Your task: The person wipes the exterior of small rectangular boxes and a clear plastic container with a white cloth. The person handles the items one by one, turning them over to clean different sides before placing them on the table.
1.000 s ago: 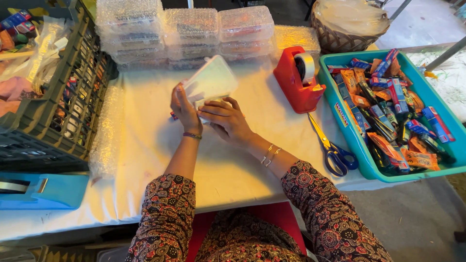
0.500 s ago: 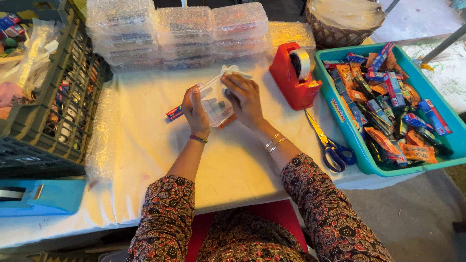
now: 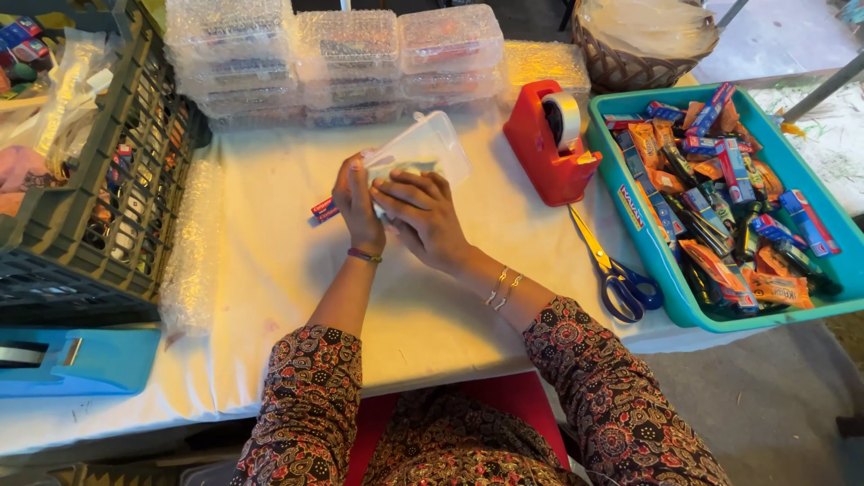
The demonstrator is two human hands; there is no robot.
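Both hands at table (image 3: pixel 297 297) centre: left hand (image 3: pixel 356 200) and right hand (image 3: pixel 421 216) each clamp the clear plastic box (image 3: pixel 423 148). Red tape dispenser (image 3: pixel 549 144) at 2 o'clock, scissors (image 3: pixel 612 265) at 3. Risk: lid springs open, contents spill
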